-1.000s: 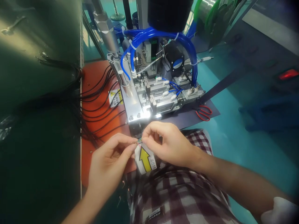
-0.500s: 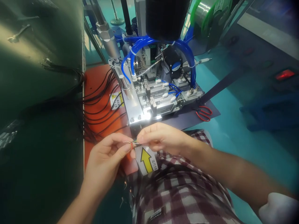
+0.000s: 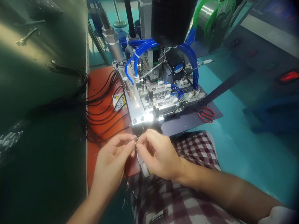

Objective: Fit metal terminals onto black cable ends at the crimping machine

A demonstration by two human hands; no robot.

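Observation:
Thin coloured wires (image 3: 135, 142) are pinched between my two hands, just in front of the machine. My left hand (image 3: 114, 155) is closed, with thumb and forefinger pressed on the wires. From the other side, my right hand (image 3: 158, 155) grips them too, its fingers curled and touching the left fingertips. A fine pale strand shows above the left thumb; most of the wires are hidden by the fingers. Behind the hands stands a metal machine (image 3: 137, 113) with blue air hoses (image 3: 146, 46).
Several black cables (image 3: 105, 107) cross the orange mat (image 3: 99, 82) from the dark green table (image 3: 46, 149). Red-handled cutters (image 3: 206, 115) lie on the grey plate to the right. A green-rimmed spool (image 3: 207, 15) of silvery wire hangs at the upper right.
My right hand has turned and curled inward, lower over the yellow arrow label, which is now mostly covered. Both hands remain pinched on the wires. The whole view has shifted slightly.

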